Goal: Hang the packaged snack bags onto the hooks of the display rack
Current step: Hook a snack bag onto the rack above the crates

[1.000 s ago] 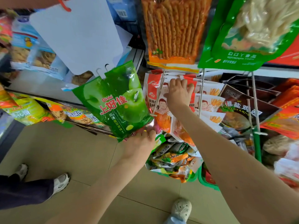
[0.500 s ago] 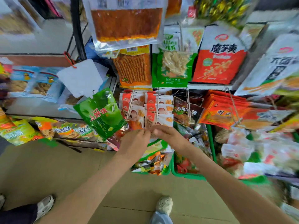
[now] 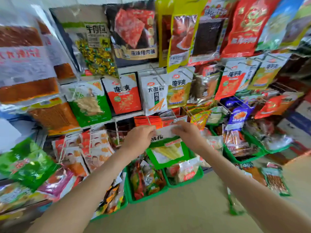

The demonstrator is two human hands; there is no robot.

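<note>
I hold a green and white snack bag (image 3: 168, 152) by its white top edge with both hands. My left hand (image 3: 139, 140) grips the top left corner and my right hand (image 3: 188, 135) grips the top right corner. The bag hangs upright in front of the rack, just below a wire hook (image 3: 174, 115) that sticks out over orange packets. Above it hang a white snack bag (image 3: 155, 96) and an olive one (image 3: 179, 89) on their own hooks.
The display rack (image 3: 131, 68) is crowded with hanging bags in several rows. Green baskets (image 3: 185, 182) full of loose packets stand on the tan floor below. More packets lie on the floor at the right (image 3: 276, 180).
The view has swung up and right across the rack. Both hands have risen from the baskets, now holding the green and white bag by its top edge.
</note>
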